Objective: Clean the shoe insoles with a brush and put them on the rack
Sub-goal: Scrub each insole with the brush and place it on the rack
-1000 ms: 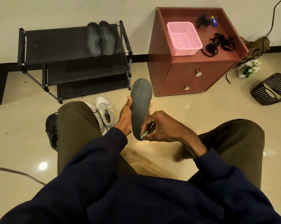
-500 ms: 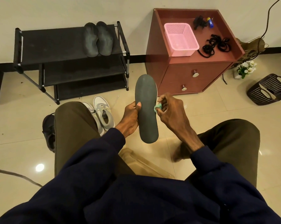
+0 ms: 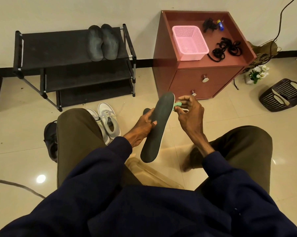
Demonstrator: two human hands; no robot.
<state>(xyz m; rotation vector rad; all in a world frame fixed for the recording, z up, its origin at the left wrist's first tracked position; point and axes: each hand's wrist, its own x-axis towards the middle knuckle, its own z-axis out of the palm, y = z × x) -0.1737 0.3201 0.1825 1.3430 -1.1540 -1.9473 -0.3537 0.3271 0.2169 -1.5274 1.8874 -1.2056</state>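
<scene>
The left hand (image 3: 141,130) grips the insole (image 3: 161,113) mid-length, its long axis running 7 to 1 o'clock (held up off the lap). The right hand (image 3: 190,115), at 2 o'clock from the left, pinches what seems a green brush (image 3: 178,104) against the insole's far edge.

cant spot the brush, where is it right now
Head view, centre: the small green brush is pinched in the right hand, against the upper right edge of the insole the left hand holds.
</scene>
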